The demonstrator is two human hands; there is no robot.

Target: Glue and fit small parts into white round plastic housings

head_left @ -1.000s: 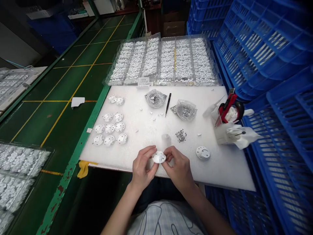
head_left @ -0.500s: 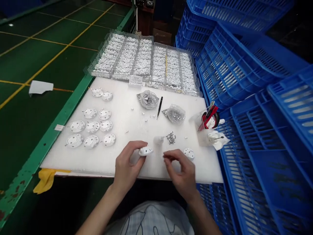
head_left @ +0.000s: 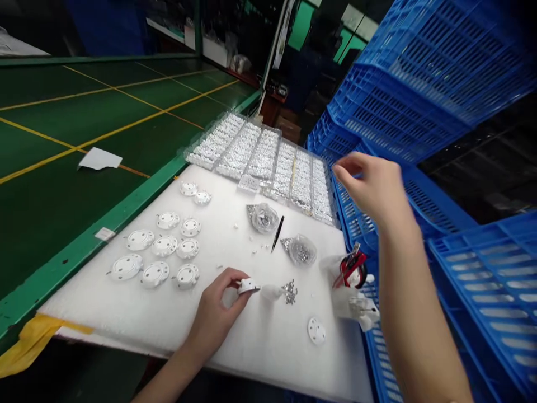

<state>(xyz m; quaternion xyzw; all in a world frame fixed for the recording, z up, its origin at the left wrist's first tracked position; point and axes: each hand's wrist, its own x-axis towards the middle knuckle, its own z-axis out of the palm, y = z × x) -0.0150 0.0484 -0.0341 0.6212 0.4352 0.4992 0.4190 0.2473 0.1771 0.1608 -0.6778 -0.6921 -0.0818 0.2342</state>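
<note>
My left hand (head_left: 218, 308) is closed on a small white round part (head_left: 247, 286), held just above the white foam board (head_left: 126, 313). A little pile of small metal pieces (head_left: 289, 291) lies just right of that part. My right hand (head_left: 371, 187) is raised high at the right, in front of the blue crates (head_left: 419, 84) and above the far end of the clear trays of small white pieces (head_left: 268, 157). Its fingers are curled and blurred, and I cannot make out anything in them. Another white round part (head_left: 316, 330) lies alone on the board's near right.
Several white round parts (head_left: 163, 246) lie in rows on the board's left. Two clear bags of metal bits (head_left: 262, 217) (head_left: 302, 249) flank black tweezers (head_left: 277, 234). A white holder with a red tool (head_left: 354, 268) stands at the right edge. A yellow rag (head_left: 25, 347) hangs at the near left.
My right hand let go of the round part and rose up and to the right toward the crates. My left hand kept the part. The view swung up and right.
</note>
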